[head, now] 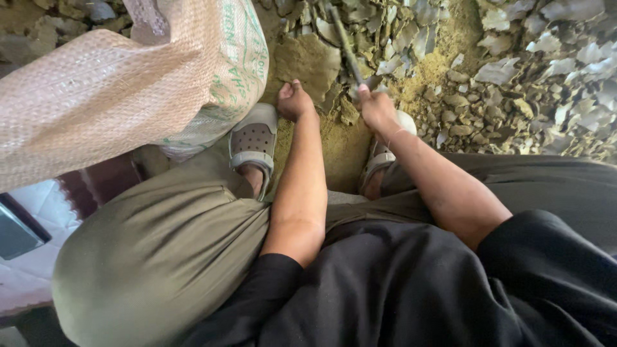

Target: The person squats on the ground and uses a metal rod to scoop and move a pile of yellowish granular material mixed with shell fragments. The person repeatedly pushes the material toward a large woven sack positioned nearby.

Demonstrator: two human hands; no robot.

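I sit low with my knees apart, looking down between my legs. My left hand (294,100) rests on the near edge of a flat brownish stone slab (310,62) lying on sandy ground. My right hand (376,109) is closed around the handle of a dark thin tool (345,44) that angles up and away over the slab. The tool's far end is lost among the stone chips. My feet wear grey strapped clogs (254,141).
A large woven sack (122,83) with green print leans at the left, beside my left foot. Heaps of grey flaky stone pieces (533,71) cover the ground ahead and to the right. Yellowish sand (434,67) lies between them.
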